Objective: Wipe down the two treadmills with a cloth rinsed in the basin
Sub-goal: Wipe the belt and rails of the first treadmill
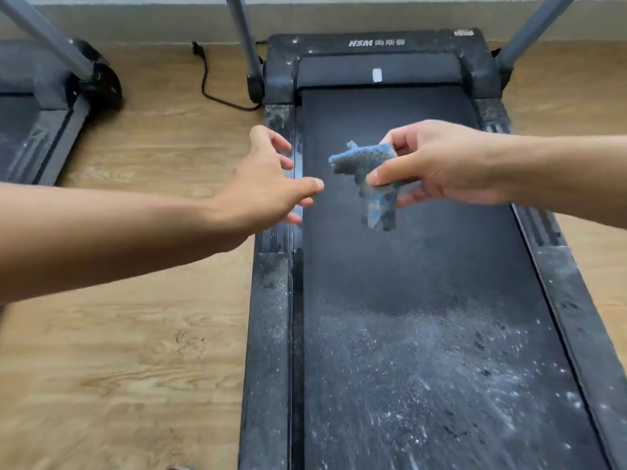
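A black treadmill (424, 283) fills the middle and right of the head view. Its belt is dark at the far end and speckled with white dust at the near end, and its side rails are dusty too. My right hand (444, 161) pinches a crumpled blue-grey cloth (373, 178) in the air above the belt. My left hand (268, 178) hovers just left of the cloth with fingers spread, holding nothing, over the left side rail. Part of a second treadmill (37, 130) shows at the far left. No basin is in view.
Wooden floor (135, 334) lies between the two treadmills. A black power cable (210, 86) runs across the floor near the back wall. Grey uprights (242, 35) rise from the front corners of the treadmill.
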`<state>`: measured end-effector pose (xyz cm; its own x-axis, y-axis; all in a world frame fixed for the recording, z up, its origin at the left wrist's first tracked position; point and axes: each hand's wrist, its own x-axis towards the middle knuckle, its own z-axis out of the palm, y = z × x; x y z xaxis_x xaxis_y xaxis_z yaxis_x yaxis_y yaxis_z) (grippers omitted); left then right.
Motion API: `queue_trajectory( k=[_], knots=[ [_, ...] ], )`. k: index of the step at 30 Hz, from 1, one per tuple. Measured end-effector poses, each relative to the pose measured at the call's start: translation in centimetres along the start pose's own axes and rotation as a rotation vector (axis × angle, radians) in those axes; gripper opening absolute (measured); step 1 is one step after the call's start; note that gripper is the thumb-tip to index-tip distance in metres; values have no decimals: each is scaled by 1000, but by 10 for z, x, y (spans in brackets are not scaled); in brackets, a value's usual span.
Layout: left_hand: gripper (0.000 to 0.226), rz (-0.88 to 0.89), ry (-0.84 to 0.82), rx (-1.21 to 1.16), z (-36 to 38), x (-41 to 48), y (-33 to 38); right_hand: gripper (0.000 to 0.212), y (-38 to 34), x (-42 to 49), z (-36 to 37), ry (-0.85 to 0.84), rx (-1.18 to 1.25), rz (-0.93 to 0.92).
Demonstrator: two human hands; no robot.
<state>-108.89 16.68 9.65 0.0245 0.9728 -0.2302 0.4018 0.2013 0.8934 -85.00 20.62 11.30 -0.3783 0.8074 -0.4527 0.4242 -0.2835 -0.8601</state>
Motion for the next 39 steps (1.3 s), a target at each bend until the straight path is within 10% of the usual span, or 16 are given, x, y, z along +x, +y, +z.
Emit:
queue_trajectory(
  k=[5, 9, 16, 19, 25, 32, 39],
  knots=[
    [47, -7, -35, 259, -28, 7, -33, 31, 61, 43, 38, 271, -614, -165],
    [45, 124, -196, 619, -46, -3, -60, 29, 147, 60, 97, 124, -732, -307],
    [51, 843, -652, 1492, -54, -18, -144, 25, 212, 27, 147, 64, -878, -498],
    [44, 819, -447, 1364, -14, 18, -183, 12, 215, 17, 146, 40, -877, -509],
    [61, 81, 177, 761, 71, 11, -234, 7, 217, 1, 169, 226, -841, -518],
    [64, 31, 204, 742, 78, 8, -249, 74, 218, 43, 228, 457, -866, 13],
    [65, 28, 198, 747, 78, 13, -252, 73, 213, 84, 224, 496, -962, 58]
  ],
)
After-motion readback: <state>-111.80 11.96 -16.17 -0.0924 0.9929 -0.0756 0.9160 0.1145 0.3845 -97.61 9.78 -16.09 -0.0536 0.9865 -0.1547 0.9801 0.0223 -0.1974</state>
